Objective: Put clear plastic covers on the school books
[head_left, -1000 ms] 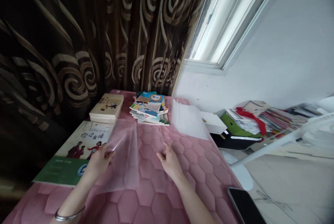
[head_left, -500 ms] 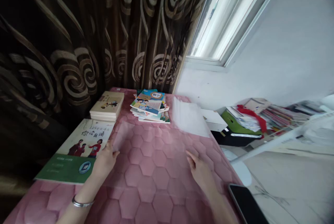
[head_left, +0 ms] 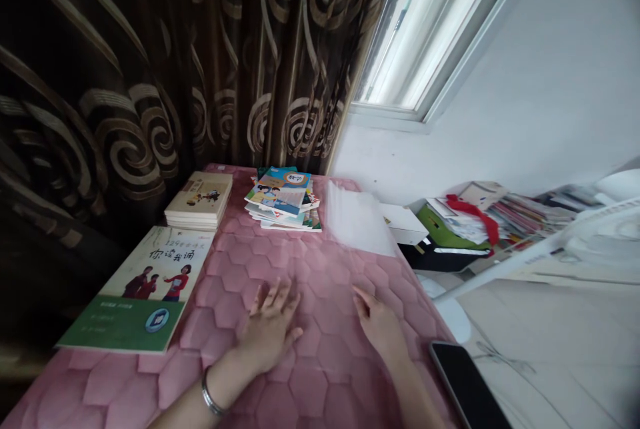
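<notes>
My left hand [head_left: 270, 329] lies palm down and open over the middle of the pink quilted cover [head_left: 310, 386], its fingers spread. A metal bangle [head_left: 213, 394] circles that wrist. To the right, my right hand [head_left: 377, 322] rests low on the cover, index finger stretched out and the other fingers partly hidden. A very faint clear plastic sheet [head_left: 320, 276] seems to lie around and under both hands; its edges are hard to make out. A green and white book [head_left: 133, 296] with pictured people lies to the left of my left hand.
Behind are a stack of tan books [head_left: 200, 201], a pile of colourful textbooks [head_left: 283, 196] and a stack of clear plastic sheets [head_left: 357, 219]. A phone [head_left: 467, 382] lies at the right edge. Beyond it stand a white fan [head_left: 530, 249] and a paper-filled green box [head_left: 440, 226].
My left hand has moved right, from beside the green and white book to the middle of the cover, and its fingers have spread. My right hand has stayed nearly in place.
</notes>
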Demonstrator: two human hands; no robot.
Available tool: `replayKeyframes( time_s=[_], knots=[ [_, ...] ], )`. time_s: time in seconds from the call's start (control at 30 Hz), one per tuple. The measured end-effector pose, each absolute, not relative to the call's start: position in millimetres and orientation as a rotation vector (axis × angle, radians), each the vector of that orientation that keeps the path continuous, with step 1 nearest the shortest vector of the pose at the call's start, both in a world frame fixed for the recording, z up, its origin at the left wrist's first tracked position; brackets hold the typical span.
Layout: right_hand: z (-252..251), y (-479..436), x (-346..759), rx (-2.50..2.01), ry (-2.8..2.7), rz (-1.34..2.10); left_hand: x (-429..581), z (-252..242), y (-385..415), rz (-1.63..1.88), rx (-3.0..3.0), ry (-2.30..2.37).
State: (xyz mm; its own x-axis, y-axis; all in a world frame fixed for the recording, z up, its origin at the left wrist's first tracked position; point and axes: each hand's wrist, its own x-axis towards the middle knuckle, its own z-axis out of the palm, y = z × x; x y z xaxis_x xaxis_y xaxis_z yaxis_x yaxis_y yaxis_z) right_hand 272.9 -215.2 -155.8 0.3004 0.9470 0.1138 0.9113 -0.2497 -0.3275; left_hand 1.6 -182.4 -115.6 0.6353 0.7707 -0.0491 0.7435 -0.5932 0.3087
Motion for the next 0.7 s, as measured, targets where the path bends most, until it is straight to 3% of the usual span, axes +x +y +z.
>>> replayKeyframes(
  time_s=[0.2,0.27,0.43,0.7],
  knots=[
    [-125.7,-199.3,268.9,-2.149,-1.645,0.027,-6.8,-127.5,-181.2,0.092,2.491,1.210],
    [-108.5,-178.5,259.0,-1.981,-1.550,0.189,-6.5,-129.3,-180.6,0.078,2.479,1.217],
    [-75.8,-99.5,214.1,-1.535,-0.856,1.016,-4.9,-130.3,-178.6,0.110,2.467,1.197],
    [-76.2,8.7,164.5,-1.505,-0.508,1.248,-5.1,-124.9,-179.9,0.057,2.436,1.180]
  ],
)
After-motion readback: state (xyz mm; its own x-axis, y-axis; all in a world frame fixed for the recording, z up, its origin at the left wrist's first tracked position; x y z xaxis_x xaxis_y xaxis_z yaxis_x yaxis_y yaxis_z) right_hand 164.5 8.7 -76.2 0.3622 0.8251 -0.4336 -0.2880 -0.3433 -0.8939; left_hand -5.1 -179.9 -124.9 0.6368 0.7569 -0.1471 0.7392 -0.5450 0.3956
